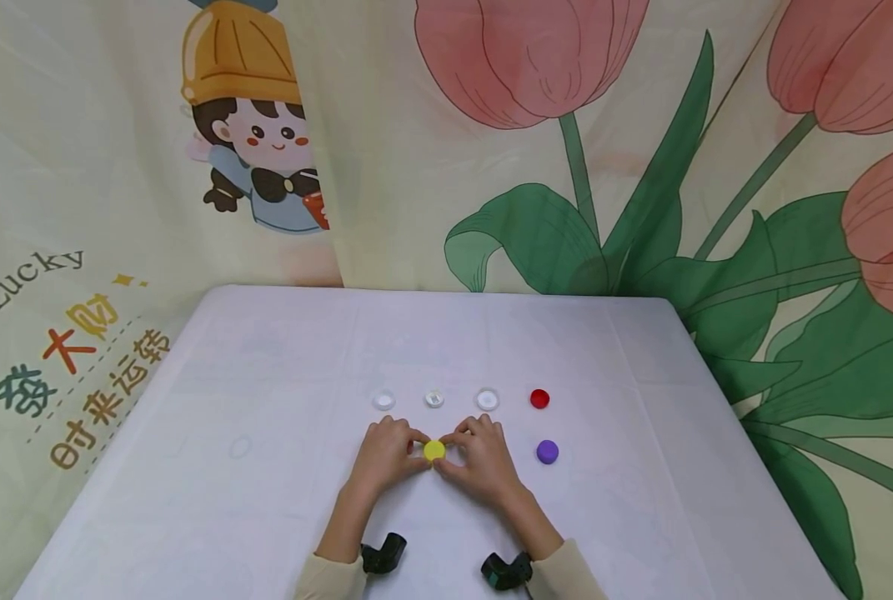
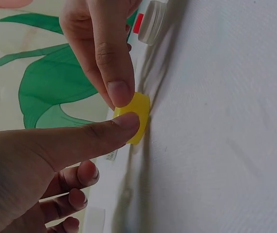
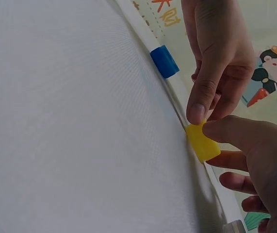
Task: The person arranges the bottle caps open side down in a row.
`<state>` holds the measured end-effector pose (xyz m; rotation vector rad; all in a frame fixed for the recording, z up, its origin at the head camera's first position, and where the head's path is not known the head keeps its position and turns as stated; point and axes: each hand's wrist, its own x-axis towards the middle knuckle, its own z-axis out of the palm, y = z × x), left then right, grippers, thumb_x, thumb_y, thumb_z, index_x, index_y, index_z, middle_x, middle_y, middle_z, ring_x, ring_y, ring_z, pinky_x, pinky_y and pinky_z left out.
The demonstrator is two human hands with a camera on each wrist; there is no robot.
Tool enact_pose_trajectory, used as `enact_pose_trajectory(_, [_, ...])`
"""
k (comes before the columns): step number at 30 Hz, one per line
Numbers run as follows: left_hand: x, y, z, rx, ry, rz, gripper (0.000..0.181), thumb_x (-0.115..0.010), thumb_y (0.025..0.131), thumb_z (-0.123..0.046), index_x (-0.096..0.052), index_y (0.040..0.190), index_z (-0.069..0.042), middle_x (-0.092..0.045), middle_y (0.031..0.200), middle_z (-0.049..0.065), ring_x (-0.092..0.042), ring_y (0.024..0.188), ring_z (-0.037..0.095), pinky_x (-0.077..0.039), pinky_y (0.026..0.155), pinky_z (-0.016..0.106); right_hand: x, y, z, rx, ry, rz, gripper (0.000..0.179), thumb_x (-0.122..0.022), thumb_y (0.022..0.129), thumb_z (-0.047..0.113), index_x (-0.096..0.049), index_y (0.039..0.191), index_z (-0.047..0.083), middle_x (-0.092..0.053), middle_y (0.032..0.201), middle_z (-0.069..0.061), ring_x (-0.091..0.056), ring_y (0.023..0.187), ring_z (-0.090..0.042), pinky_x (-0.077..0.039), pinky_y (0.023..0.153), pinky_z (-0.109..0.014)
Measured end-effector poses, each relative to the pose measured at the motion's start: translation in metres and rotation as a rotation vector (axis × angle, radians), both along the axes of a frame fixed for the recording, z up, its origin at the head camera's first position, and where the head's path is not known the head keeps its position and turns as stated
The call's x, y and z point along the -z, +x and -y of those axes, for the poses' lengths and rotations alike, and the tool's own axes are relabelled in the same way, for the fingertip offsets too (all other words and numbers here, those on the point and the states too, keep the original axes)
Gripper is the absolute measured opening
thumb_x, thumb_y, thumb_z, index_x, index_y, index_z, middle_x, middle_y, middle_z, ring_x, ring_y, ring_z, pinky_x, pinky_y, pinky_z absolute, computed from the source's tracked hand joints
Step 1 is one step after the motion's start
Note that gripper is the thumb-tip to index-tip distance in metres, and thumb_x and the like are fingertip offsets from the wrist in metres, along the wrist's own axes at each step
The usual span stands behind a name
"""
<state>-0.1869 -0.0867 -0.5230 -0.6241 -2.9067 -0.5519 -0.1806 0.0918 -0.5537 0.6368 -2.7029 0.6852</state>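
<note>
Both hands meet at a small round yellow cap (image 1: 434, 451) near the middle of the white table. The left hand (image 1: 388, 451) pinches its left side, and the right hand (image 1: 482, 454) pinches its right side. From the left wrist, the left thumb (image 2: 110, 127) lies across the face of the yellow cap (image 2: 139, 109), with the right thumb tip at its upper edge. In the right wrist view the two thumb tips nearly meet on the cap (image 3: 203, 143). The other fingers of both hands are loosely bent and partly hidden.
Behind the hands stand a row of clear round caps (image 1: 383, 400) and a red cap (image 1: 539, 399). A purple cap (image 1: 547, 452) lies right of the right hand. The right wrist view shows a blue cap (image 3: 164, 61) beyond the left hand. Tulip-print cloth (image 1: 529, 58) hangs behind the table.
</note>
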Motion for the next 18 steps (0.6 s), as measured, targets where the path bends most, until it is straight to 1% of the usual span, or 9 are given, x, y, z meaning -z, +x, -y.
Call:
enact_pose_trajectory(3, [0.001,0.000,0.000,-0.003,-0.019,0.006,0.030,-0.079,0.063,-0.033,-0.073,0.087,-0.017,-0.041,0.056,-0.008,-0.034,0.058,0.011,-0.025,0.055,0.027,0.000,0.000,-0.001,-0.009,0.009,-0.016,0.033,-0.069,0.071,0.046,-0.072,0.093,0.021,-0.052,0.086,0.008,-0.036,0.076,-0.009,-0.028,0.070,-0.027])
enact_pose_trajectory(8, [-0.001,0.000,0.004,-0.022,-0.021,0.034,0.039,-0.080,0.061,-0.034,-0.072,0.095,-0.016,-0.040,0.058,-0.008,-0.034,0.059,0.012,-0.026,0.056,0.028,-0.002,-0.001,-0.001,-0.012,0.023,-0.028,0.045,-0.068,0.070,0.051,-0.068,0.104,0.021,-0.053,0.088,0.008,-0.036,0.078,-0.010,-0.028,0.071,-0.027])
enact_pose_trajectory(11, [-0.005,0.000,0.009,-0.041,0.001,0.056,0.041,-0.080,0.061,-0.033,-0.071,0.097,-0.016,-0.039,0.058,-0.007,-0.034,0.060,0.013,-0.026,0.057,0.028,-0.005,-0.002,0.002,-0.011,0.027,-0.020,0.050,-0.067,0.071,0.053,-0.066,0.109,0.021,-0.053,0.090,0.008,-0.037,0.080,-0.010,-0.028,0.073,-0.028])
enact_pose_trajectory(14, [-0.009,0.000,0.015,-0.055,0.029,0.074,0.042,-0.080,0.061,-0.033,-0.070,0.099,-0.018,-0.040,0.059,-0.006,-0.034,0.061,0.012,-0.026,0.058,0.029,-0.008,-0.003,0.005,-0.012,0.026,-0.004,0.049,-0.065,0.072,0.055,-0.066,0.109,0.023,-0.053,0.090,0.008,-0.037,0.080,-0.009,-0.029,0.074,-0.028])
enact_pose_trajectory(16, [-0.011,0.000,0.020,-0.059,0.065,0.072,0.042,-0.080,0.062,-0.033,-0.070,0.099,-0.019,-0.044,0.061,-0.005,-0.035,0.062,0.012,-0.028,0.060,0.029,-0.011,-0.003,0.007,-0.018,0.017,-0.004,0.047,-0.065,0.072,0.055,-0.067,0.107,0.024,-0.053,0.090,0.007,-0.037,0.080,-0.010,-0.029,0.074,-0.028])
enact_pose_trajectory(18, [-0.013,0.000,0.026,-0.060,0.121,0.067,0.041,-0.080,0.062,-0.032,-0.069,0.100,-0.020,-0.047,0.063,-0.004,-0.036,0.063,0.012,-0.029,0.061,0.029,-0.013,-0.004,0.010,-0.024,0.007,-0.016,0.045,-0.065,0.072,0.055,-0.067,0.105,0.024,-0.054,0.089,0.007,-0.038,0.079,-0.010,-0.030,0.074,-0.028])
